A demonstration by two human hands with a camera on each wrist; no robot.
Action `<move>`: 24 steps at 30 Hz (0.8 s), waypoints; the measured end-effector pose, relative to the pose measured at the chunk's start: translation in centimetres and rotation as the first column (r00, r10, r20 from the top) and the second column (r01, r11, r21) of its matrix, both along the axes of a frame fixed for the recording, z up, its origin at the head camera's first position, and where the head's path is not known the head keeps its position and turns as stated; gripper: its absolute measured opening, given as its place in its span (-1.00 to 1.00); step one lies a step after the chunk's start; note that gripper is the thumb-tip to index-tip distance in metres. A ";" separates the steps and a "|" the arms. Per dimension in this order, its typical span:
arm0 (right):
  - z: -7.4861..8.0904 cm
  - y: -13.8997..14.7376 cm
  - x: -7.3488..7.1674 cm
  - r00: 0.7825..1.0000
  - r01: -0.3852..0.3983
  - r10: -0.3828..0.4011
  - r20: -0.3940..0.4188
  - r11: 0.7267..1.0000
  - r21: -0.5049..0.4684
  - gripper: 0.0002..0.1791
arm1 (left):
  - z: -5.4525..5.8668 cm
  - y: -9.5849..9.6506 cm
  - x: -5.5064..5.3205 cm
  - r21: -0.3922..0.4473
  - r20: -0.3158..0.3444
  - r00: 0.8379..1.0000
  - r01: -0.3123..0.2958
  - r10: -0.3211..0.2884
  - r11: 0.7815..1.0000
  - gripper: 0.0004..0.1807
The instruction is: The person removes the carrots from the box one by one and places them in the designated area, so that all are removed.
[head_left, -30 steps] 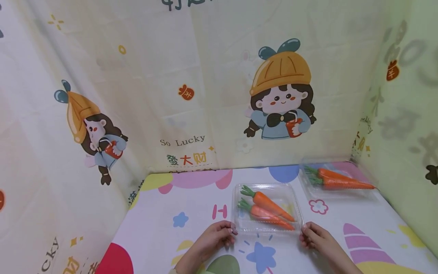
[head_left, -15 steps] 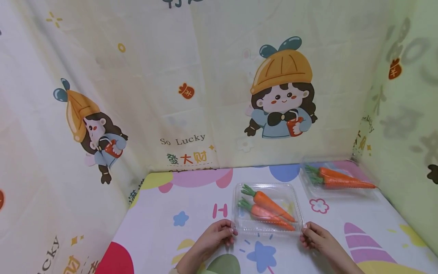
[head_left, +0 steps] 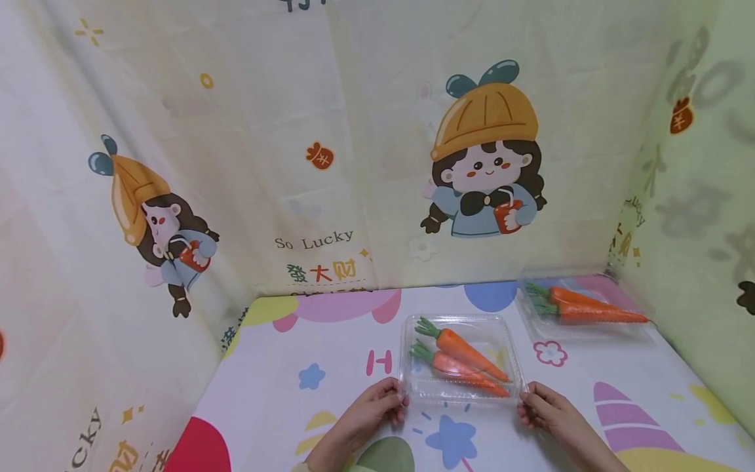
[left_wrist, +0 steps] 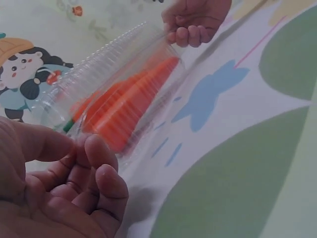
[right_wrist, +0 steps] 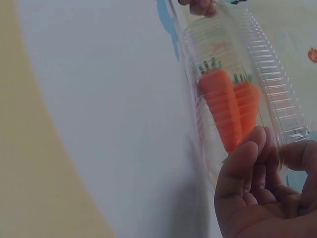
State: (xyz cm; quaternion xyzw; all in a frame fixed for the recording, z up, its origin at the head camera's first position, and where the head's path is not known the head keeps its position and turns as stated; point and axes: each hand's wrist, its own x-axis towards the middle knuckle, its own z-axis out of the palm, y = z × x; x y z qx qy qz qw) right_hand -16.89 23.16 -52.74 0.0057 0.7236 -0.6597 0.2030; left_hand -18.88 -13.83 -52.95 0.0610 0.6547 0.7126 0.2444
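Observation:
A clear plastic clamshell box [head_left: 483, 331] with its lid down holds two orange carrots [head_left: 463, 357] with green tops. My left hand [head_left: 377, 408] pinches the near left corner of the box between thumb and curled fingers. At the near right corner my right hand [head_left: 545, 408] pinches the rim in the same way. Through the ribbed side wall, the carrots [left_wrist: 124, 106] show in the left wrist view. In the right wrist view the thumb and fingers meet at the rim of the box [right_wrist: 277, 99].
A second clear box [head_left: 625, 335] with carrots [head_left: 596, 311] in it stands at the back right of the table, near the right-hand cloth wall [head_left: 702, 262]. A printed cloth [head_left: 236, 177] hangs behind the patterned tabletop [head_left: 265, 406].

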 end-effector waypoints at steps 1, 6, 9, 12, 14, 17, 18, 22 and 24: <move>0.0 0.0 0.0 1.000 -0.001 0.001 -0.001 1.000 -0.006 -0.72 | 0.0 0.1 0.0 -0.005 0.000 1.000 -0.006 0.006 1.000 -0.91; -0.2 -0.1 0.0 1.000 0.003 -0.003 0.007 1.000 -0.019 -0.71 | 0.0 0.3 0.1 -0.071 -0.015 0.997 -0.073 0.072 0.995 -0.85; -0.2 0.0 -0.1 0.999 0.019 -0.018 0.026 1.000 -0.014 -0.71 | 0.3 0.4 0.0 -0.137 -0.055 0.993 -0.108 0.102 0.985 -0.84; -0.2 0.1 -0.2 0.999 0.033 -0.033 0.042 0.999 -0.009 -0.70 | 0.6 0.5 0.0 -0.190 -0.117 0.986 -0.139 0.118 0.972 -0.81; -0.2 0.1 -0.2 0.998 0.037 -0.037 0.046 0.999 -0.003 -0.69 | 0.8 0.6 0.0 -0.208 -0.163 0.977 -0.169 0.136 0.963 -0.75; -0.4 0.3 -0.2 0.997 0.042 -0.042 0.060 0.999 -0.004 -0.65 | 1.2 0.8 0.0 -0.227 -0.251 0.953 -0.227 0.169 0.947 -0.61; -0.5 0.3 -0.3 0.997 0.041 -0.040 0.068 0.999 -0.012 -0.64 | 1.3 0.8 0.0 -0.232 -0.280 0.943 -0.246 0.178 0.941 -0.56; -0.9 0.9 -0.3 0.990 0.037 -0.019 0.141 0.992 -0.123 -0.56 | 1.6 0.7 0.0 -0.267 -0.407 0.896 -0.302 0.177 0.915 -0.48; -1.1 1.3 -0.2 0.982 0.032 0.010 0.189 0.975 -0.219 -0.54 | 1.6 0.6 0.1 -0.289 -0.462 0.872 -0.317 0.158 0.903 -0.51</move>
